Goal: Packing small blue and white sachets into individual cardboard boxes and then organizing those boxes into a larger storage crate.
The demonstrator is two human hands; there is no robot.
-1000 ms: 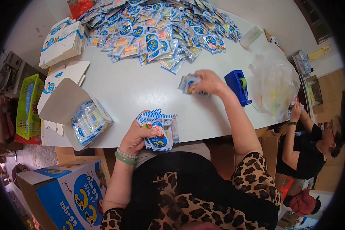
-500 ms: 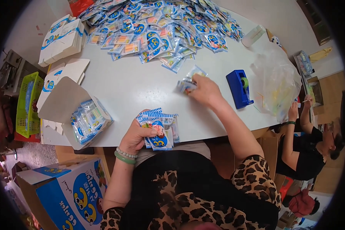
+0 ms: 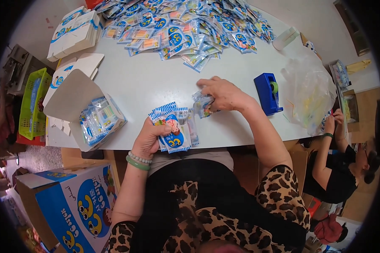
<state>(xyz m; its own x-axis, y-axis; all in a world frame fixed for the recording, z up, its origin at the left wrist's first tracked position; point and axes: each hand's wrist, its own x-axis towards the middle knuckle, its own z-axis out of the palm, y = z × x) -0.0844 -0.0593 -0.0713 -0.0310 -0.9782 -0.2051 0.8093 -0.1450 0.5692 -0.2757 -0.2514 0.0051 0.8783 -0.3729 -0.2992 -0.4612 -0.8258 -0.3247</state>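
Observation:
In my left hand (image 3: 150, 137) is a fanned stack of small blue-and-white plastic packets (image 3: 175, 130), pinched under the thumb near the table's front edge. My right hand (image 3: 226, 95) grips another packet (image 3: 202, 103) just above the table, to the right of the stack; the fingers partly hide it, and whether it is one packet or more I cannot tell. An open white carton (image 3: 74, 107) stands to the left, its flap raised, with several packets (image 3: 99, 120) lined up inside. At the far side lies a large heap of the same packets (image 3: 173, 36).
Folded white cartons (image 3: 76, 36) are stacked at the back left. A blue tape dispenser (image 3: 266, 95), a clear plastic bag (image 3: 310, 92) and a clear bottle (image 3: 285, 38) stand at the right. A green basket (image 3: 31, 109) and a big printed box (image 3: 78, 202) flank the left. Another person (image 3: 335, 164) works at the right.
My right hand has come nearer to the left hand's stack, bringing its packet down from the middle of the table. The left hand keeps its stack. The view has shifted slightly.

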